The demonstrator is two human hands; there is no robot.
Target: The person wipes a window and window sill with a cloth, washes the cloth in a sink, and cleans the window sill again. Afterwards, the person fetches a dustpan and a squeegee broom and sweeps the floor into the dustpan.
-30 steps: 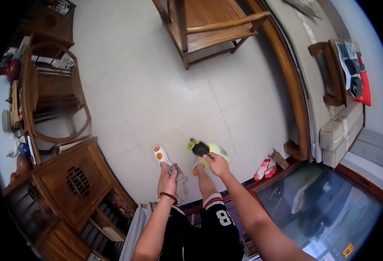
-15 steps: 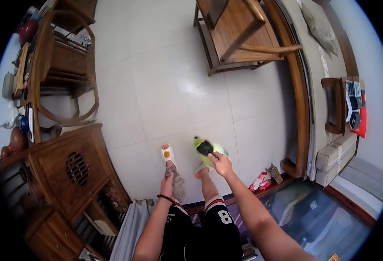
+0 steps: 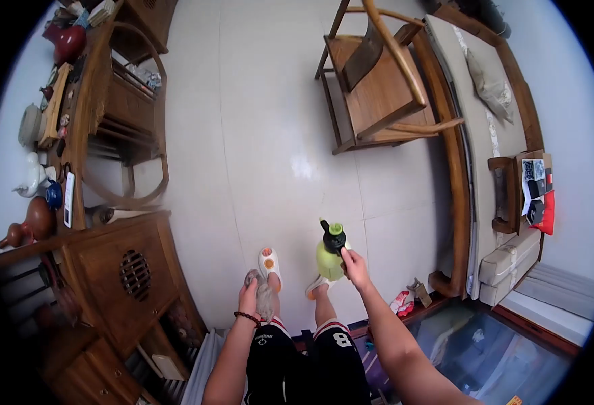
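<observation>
A grey cloth hangs from my left hand, whose fingers are closed round its upper end. My right hand grips the black handle of a yellow-green spray bottle. The bottle has a black and light green top with its nozzle pointing away from me. It is held above my right foot. My feet, in white slippers, are on the tiled floor just beyond the hands.
A wooden armchair stands ahead on the right, beside a cushioned bench. Wooden cabinets and a round-backed chair line the left. Red and white cloth lies near a glass-topped surface at lower right.
The view has turned and shifted. The spray bottle is now more upright, its top facing forward instead of left. My left hand has moved slightly outward with the cloth, beside the left foot.
</observation>
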